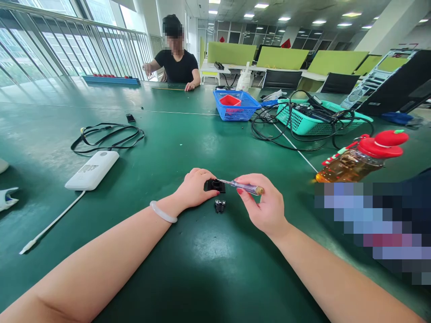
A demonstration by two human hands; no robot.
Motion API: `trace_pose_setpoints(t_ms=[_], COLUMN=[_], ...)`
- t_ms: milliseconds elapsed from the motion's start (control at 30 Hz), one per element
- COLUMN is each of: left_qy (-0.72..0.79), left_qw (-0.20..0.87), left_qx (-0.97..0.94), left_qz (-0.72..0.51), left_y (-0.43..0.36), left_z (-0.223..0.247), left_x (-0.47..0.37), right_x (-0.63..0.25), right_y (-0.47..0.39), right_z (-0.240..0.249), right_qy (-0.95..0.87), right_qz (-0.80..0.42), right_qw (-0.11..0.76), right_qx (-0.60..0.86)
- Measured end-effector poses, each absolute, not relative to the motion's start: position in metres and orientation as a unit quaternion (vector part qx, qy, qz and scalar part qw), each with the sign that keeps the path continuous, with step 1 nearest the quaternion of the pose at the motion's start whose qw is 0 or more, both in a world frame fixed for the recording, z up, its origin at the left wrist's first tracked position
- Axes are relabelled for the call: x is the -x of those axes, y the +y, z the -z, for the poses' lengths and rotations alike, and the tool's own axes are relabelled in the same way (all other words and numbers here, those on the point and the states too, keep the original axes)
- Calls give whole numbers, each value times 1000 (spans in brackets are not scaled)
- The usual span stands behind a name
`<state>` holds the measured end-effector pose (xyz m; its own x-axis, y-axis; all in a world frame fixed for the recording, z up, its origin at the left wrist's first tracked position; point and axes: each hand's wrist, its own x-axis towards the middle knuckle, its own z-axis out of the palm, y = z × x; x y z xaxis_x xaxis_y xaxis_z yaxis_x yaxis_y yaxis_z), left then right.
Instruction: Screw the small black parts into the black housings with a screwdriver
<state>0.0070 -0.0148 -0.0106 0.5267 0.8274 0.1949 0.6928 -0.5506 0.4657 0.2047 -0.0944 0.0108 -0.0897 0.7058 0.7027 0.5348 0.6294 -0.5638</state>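
A small black plastic part is pinched between the thumb and fingers of my left hand, low over the green table. My right hand grips a screwdriver with a clear handle, its thin shaft pointing left. The tip meets the upper edge of the black part; whether it sits in a screw is too small to tell. Just below the part, a smaller black piece with metal bits lies on the table, touched by neither hand. A pale bracelet is round my left wrist.
On the green table are a white power bank with a cable, a black cord loop, a blue basket, a teal basket with cables and a red-lidded bottle. A person sits across the table.
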Motion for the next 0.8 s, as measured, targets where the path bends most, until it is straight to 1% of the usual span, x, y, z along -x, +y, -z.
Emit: trace_pose_setpoints(t_ms=[100,333,600,800], left_qy=[440,443,436,447], left_qw=[167,162,162,161], left_qx=[-859,-859,-863,-847], left_qz=[-201,-199,-196,-239], left_y=[-15,-15,-14,-19], left_z=[11,13,9,6], left_x=[-7,-6,-7,-7], right_x=[-206,-206,-207,-208], right_y=[-93,-89,-87,-86], right_z=[-10,-8,-4,-4], right_qy=[-739,-718,-738,-746], right_qz=[-71,-99,-110,-112], right_qw=[513,500,481,490], right_qx=[431,474,460,437])
